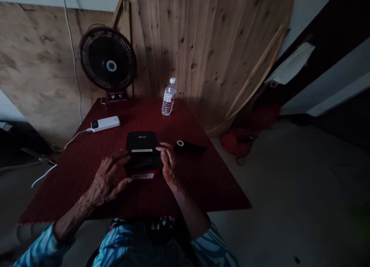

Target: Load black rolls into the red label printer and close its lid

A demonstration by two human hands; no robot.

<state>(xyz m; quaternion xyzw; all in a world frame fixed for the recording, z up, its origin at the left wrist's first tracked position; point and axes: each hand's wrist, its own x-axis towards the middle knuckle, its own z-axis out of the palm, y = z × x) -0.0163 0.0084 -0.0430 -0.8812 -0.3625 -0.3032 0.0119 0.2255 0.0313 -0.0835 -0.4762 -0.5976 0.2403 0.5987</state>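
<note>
A black and red box (142, 140) rests on the red-covered table in front of me. Its black upper part carries small pale lettering and a white label strip, and another white label is on the red front side. At its left edge, my left hand (107, 178) has its fingers stretched and apart, fingertips by the side. My right hand (169, 163) is closed at the box's right edge, its fingers bent over the rim near the thumb. Whether the box is open is hard to tell in the dim light.
On the red table (202, 186) stand a fan (107, 60) at the back left and a clear water bottle (169, 97). A white power bank (105, 124) with a cable lies left. Right of the box is a dark object with a white ring (180, 143). Wooden boards (202, 47) lean behind.
</note>
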